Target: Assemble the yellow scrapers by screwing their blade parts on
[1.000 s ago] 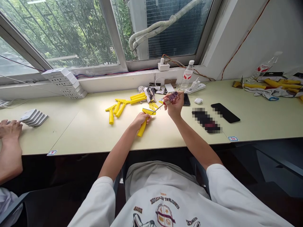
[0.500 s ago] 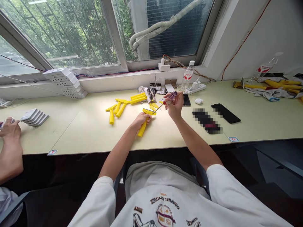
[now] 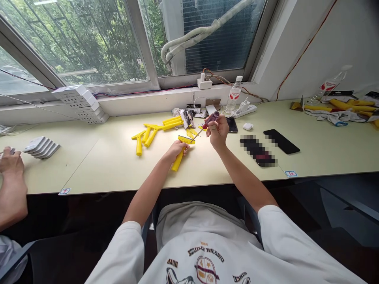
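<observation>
My left hand [image 3: 177,150] is closed round a yellow scraper [image 3: 178,162], just below its wide head, with the handle slanting down toward me. In my right hand [image 3: 218,132] is a screwdriver [image 3: 212,119] with a purplish handle and a red collar. Its shaft points down and left, and the tip meets the scraper's head. Whether the tip sits in a screw is too small to tell. Several more yellow scrapers [image 3: 151,136] lie on the table to the left of and beyond my hands. Small flat yellow pieces [image 3: 192,133] lie just behind the held scraper.
Behind my hands are small black-and-white packets [image 3: 187,118], a water bottle [image 3: 233,96] and a power strip [image 3: 244,110]. Phones [image 3: 281,141] lie to the right. At far left, a co-worker's hand [image 3: 11,161] is beside a stack of cards [image 3: 42,147]. White boxes [image 3: 81,103] stand by the window.
My right hand and the screwdriver handle have shifted very slightly, the tip staying at the scraper's head. My left hand keeps its hold. The co-worker's hand has moved a little left.
</observation>
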Motion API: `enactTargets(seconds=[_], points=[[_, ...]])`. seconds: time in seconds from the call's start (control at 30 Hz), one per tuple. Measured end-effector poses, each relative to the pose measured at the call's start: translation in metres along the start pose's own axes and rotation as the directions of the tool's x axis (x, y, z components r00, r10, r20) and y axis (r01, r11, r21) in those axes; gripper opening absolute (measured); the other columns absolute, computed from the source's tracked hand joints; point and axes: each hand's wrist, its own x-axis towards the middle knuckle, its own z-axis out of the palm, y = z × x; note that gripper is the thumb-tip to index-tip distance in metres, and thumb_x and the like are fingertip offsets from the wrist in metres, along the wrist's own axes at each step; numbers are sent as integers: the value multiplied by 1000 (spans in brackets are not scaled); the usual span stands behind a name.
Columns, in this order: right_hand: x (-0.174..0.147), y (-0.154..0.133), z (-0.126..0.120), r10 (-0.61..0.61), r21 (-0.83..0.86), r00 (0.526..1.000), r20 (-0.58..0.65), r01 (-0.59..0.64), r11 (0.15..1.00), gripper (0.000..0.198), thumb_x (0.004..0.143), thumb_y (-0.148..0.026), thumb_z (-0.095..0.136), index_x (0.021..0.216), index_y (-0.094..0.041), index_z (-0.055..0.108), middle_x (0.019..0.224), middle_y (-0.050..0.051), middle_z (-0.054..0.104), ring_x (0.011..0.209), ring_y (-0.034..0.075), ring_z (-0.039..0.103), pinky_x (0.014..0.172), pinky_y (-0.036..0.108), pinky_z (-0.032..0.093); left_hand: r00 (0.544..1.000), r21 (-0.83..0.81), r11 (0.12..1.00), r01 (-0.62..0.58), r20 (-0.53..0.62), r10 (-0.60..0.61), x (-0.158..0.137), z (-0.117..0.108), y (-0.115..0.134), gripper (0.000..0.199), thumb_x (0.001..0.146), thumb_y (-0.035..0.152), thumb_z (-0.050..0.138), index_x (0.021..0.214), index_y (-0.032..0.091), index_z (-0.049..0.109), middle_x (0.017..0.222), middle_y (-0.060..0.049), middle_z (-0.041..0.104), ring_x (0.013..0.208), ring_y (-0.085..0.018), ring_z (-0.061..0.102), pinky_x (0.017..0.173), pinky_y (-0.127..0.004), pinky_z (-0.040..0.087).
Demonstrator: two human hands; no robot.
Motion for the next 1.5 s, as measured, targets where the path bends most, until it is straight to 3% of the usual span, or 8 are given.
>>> enactTargets(seconds=[0.53, 0.8, 1.0, 1.07, 1.13, 1.23, 1.33, 1.5], points=[[1, 4, -4, 20, -54, 1000, -15, -21, 998, 53, 93, -74, 85, 106, -31, 59, 93, -4, 72, 62, 10, 62, 45, 22, 46, 1000, -10, 1000, -11, -17, 10, 0, 0, 0, 16, 89, 10, 80, 88, 16, 65, 75, -4, 67, 51, -9, 54, 51, -25, 46], [-5, 20, 3, 225, -191, 946, 234, -182, 965, 61, 98, -83, 72, 112, -24, 66, 85, -4, 77, 53, 8, 56, 50, 23, 50, 1000, -34, 999, -26, -15, 25, -4, 2, 4, 20, 84, 12, 79, 98, 16, 66, 85, -5, 73, 53, -9, 55, 51, -25, 47], [13, 27, -19, 190, -248, 980, -55, -198, 948, 50, 107, -77, 59, 105, -27, 57, 70, -7, 64, 54, 13, 56, 55, 26, 47, 999, -109, 994, -26, -36, 22, -9, 5, 11, 22, 87, 21, 78, 102, 17, 63, 87, -5, 72, 55, -10, 54, 51, -23, 45], [24, 31, -36, 292, -455, 951, -105, -306, 836, 37, 111, -63, 58, 107, -26, 60, 72, -4, 65, 60, 17, 61, 62, 29, 50, 1000, -173, 985, -8, -22, 5, -10, 6, 13, 25, 92, 35, 77, 104, 18, 63, 85, -6, 71, 54, -11, 54, 51, -24, 46], [31, 36, -52, 445, -697, 891, -88, -374, 611, 24, 108, -47, 65, 112, -24, 66, 91, 3, 77, 75, 21, 69, 72, 32, 54, 1000, -228, 974, 12, 5, -11, -10, 5, 15, 36, 99, 53, 69, 107, 18, 65, 82, -7, 71, 53, -14, 54, 51, -27, 47], [31, 43, -69, 673, -930, 740, 1, -246, 272, 20, 104, -33, 69, 117, -19, 74, 123, 14, 82, 106, 26, 75, 88, 32, 53, 1000, -279, 960, 20, 29, -12, -8, 2, 16, 58, 105, 71, 51, 107, 16, 70, 82, -12, 72, 55, -18, 56, 52, -30, 49], [25, 45, -73, 789, -990, 615, -4, -111, 82, 24, 104, -34, 71, 120, -18, 77, 136, 19, 80, 119, 31, 75, 92, 33, 53, 1000, -268, 963, 14, -10, -18, -6, 1, 17, 60, 107, 72, 49, 106, 17, 72, 86, -14, 74, 57, -18, 58, 53, -30, 50], [24, 43, -70, 742, -996, 665, -80, -77, -39, 31, 104, -27, 70, 133, -20, 78, 140, 20, 81, 130, 34, 75, 99, 37, 55, 990, -173, 984, 37, -124, -59, -6, 2, 15, 36, 101, 54, 76, 108, 20, 69, 87, -7, 74, 57, -15, 61, 53, -27, 49]])
